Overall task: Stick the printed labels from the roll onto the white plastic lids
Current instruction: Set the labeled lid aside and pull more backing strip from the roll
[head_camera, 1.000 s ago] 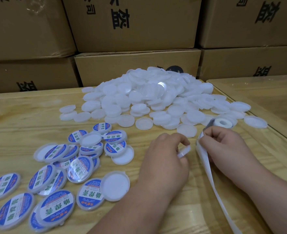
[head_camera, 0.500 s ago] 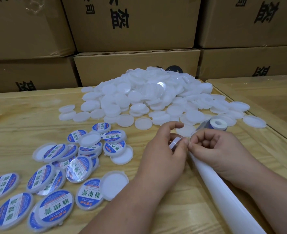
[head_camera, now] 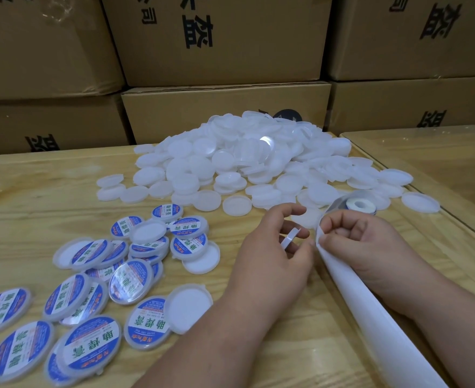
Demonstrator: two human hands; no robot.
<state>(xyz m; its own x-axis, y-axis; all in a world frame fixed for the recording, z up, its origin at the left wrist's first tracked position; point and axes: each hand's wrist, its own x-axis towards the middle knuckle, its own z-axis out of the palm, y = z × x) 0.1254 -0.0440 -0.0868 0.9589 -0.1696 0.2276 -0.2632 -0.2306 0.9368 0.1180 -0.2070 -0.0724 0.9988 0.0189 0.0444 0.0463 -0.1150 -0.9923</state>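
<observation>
A big heap of plain white plastic lids (head_camera: 247, 161) lies at the back of the wooden table (head_camera: 35, 197). Several lids with blue printed labels (head_camera: 91, 343) are spread at the front left. My left hand (head_camera: 275, 261) holds one white lid (head_camera: 290, 238) on edge between its fingers. My right hand (head_camera: 362, 242) pinches the white backing strip (head_camera: 370, 309), which runs from the label roll (head_camera: 356, 205) toward the lower right. The two hands meet at the strip's upper end. Whether a label is on the fingertips is hidden.
Stacked brown cardboard boxes (head_camera: 225, 113) stand right behind the table. A second table with a glass top (head_camera: 437, 163) adjoins on the right. A few unlabelled lids (head_camera: 202, 260) lie among the labelled ones.
The left hand moved right with its lid to meet the right hand. The right hand turned the backing strip, so its broad side now faces up. The roll has stayed in place.
</observation>
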